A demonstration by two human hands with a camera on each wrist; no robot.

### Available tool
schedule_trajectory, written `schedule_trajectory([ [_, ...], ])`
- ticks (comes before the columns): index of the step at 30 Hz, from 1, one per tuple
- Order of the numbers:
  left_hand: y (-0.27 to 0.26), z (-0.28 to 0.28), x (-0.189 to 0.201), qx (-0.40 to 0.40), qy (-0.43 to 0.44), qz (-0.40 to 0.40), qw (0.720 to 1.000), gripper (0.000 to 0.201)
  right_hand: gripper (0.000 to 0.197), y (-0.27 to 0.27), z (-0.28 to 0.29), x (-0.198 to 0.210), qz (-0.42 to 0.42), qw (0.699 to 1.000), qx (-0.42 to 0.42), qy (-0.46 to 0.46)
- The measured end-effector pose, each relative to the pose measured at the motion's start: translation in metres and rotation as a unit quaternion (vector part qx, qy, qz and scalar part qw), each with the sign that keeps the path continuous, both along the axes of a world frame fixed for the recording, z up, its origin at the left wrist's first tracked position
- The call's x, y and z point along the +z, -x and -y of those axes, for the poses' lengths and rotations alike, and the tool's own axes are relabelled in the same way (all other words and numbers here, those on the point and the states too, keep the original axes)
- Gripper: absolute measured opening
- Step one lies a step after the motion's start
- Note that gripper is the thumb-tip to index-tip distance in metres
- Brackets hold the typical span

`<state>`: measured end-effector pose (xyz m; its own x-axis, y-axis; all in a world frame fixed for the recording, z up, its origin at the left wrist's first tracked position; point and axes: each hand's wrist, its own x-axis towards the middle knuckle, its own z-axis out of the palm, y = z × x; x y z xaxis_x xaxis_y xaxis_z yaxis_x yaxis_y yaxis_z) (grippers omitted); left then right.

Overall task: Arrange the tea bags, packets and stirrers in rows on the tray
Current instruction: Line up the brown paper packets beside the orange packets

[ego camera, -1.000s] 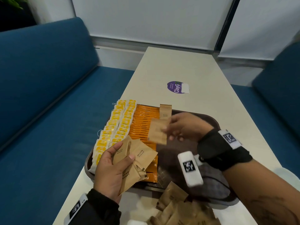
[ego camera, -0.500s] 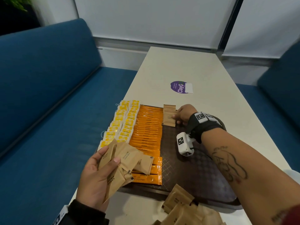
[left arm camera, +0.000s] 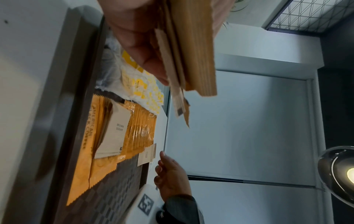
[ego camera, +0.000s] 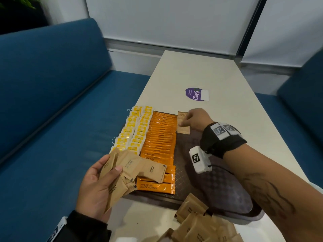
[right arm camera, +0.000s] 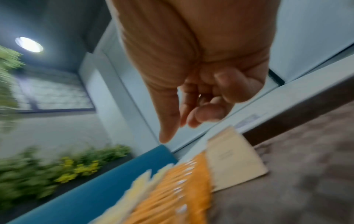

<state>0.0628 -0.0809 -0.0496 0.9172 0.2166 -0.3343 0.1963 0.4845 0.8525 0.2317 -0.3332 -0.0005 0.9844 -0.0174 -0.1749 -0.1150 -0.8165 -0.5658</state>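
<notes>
Head view: the tray [ego camera: 218, 180] fills the centre, with tea bags [ego camera: 132, 128] left, orange packets [ego camera: 160, 137] beside them and sugar packets [ego camera: 183, 123] at its upper edge. The right hand [ego camera: 195, 119] hovers there, fingers loosely curled, holding nothing. At lower left, the left hand [ego camera: 97, 187] grips a fan of sugar sachets [ego camera: 129, 170].

Left wrist view: fingers [left arm camera: 141, 50] clamp the sachets at top.

Right wrist view: the hand, empty, hangs above the sugar packets, lower right.
</notes>
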Motion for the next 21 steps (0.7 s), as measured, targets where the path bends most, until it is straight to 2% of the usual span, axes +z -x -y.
schedule_trajectory([
  [2, 0.001, 0.0, 0.002, 0.014, 0.006, 0.002, 1.0, 0.041, 0.019, 0.035, -0.022, 0.01, -0.04, 0.993, 0.107, -0.019],
  [4, 0.003, 0.002, 0.002, 0.022, 0.009, 0.007, 1.0, 0.035, 0.018, 0.065, -0.041, 0.009, -0.079, 0.978, 0.188, 0.031],
  [7, 0.008, 0.007, 0.006, 0.027, 0.023, 0.013, 0.999, 0.034, 0.039, 0.088, -0.063, 0.002, -0.096, 0.952, 0.255, 0.141],
  [10, 0.014, 0.007, 0.006, 0.027, 0.019, 0.016, 0.999, 0.034, 0.055, 0.094, -0.073, -0.005, -0.084, 0.931, 0.273, 0.228],
  [16, 0.024, 0.003, 0.006, 0.026, 0.015, 0.015, 0.999, 0.047, 0.05, 0.094, -0.083, -0.012, -0.095, 0.918, 0.271, 0.273],
  [21, 0.026, 0.001, 0.005, 0.037, 0.027, 0.015, 0.999, 0.035, 0.042, 0.093, -0.088, -0.015, -0.092, 0.911, 0.284, 0.284],
])
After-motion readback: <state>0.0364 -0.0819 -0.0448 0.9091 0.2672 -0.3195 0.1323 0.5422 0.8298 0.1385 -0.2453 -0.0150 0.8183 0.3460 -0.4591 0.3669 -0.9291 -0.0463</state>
